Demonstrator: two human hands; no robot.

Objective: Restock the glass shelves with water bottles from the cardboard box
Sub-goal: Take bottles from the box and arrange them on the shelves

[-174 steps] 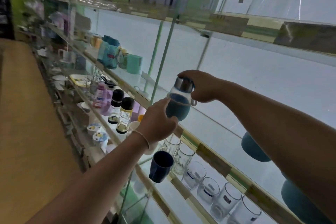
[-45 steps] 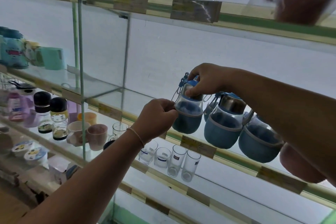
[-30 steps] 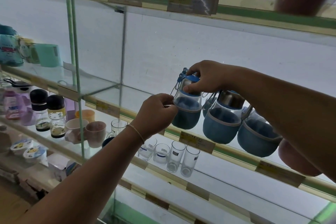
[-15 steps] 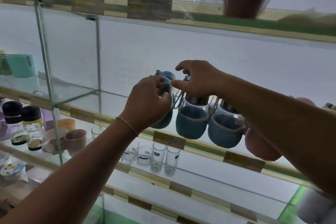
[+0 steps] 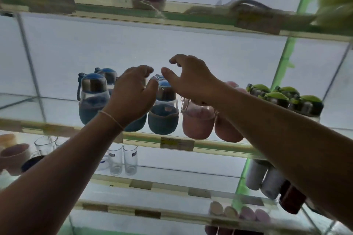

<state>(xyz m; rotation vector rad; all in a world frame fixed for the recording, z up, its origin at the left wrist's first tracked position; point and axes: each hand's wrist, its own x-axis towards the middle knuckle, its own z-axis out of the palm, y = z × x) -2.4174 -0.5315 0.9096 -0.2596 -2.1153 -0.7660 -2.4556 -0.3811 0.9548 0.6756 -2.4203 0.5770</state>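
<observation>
Nearest, two bare forearms reaching up. Left hand (image 5: 131, 97), thin band at the wrist, fingers loosely curled and holding nothing, in front of the blue row. Right hand (image 5: 191, 80) beside it, thumb and fingers spread in a slack arc, also gripping nothing, hovering above a blue cap.

Just past the hands, on the middle glass shelf (image 5: 215, 147): round glass water bottles with dark blue sleeves and steel collars (image 5: 163, 114), upright, several across and more behind. To their right, touching them, pink-sleeved bottles (image 5: 196, 120); further right, green-capped bottles (image 5: 282, 97). Below, clear drinking tumblers (image 5: 122, 158).

Judged from this: the blue group set in place, at least one more bottle shelved. Cardboard box out of view, so remaining stock impossible to tell.

Against half a second ago: then both hands closed around a bottle's neck and cap; now released and apart from it. View tilted upward and swung right, bringing the green-capped bottles into sight.
</observation>
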